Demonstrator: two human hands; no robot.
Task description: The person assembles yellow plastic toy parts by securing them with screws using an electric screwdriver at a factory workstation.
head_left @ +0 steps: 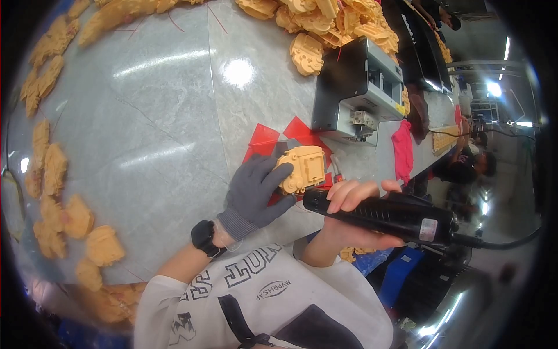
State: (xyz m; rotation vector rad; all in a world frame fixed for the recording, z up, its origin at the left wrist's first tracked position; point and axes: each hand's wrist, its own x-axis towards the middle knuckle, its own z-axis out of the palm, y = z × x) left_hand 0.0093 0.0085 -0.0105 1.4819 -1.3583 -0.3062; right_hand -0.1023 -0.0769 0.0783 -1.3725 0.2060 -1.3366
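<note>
My left hand (251,195), in a grey knit glove, grips a yellow-orange moulded plastic housing (306,166) with thumb and fingers at its left side. The housing has a raised rectangular frame and round bosses. My bare right hand (343,234) is wrapped round a black corded power screwdriver (401,218), held nearly level. Its front end points left, close to the housing's lower edge; the bit is too hard to make out, so I cannot tell whether it touches. Red sheets (263,138) lie on the table beneath and behind the housing.
A black and grey screw feeder (360,93) stands beyond the housing, to the right. Similar yellow-orange parts are heaped (349,23) at the back and lined up along the left edge (55,168). A pink cloth (402,148) lies right. The screwdriver's cord (500,244) trails right. Other people are farther right.
</note>
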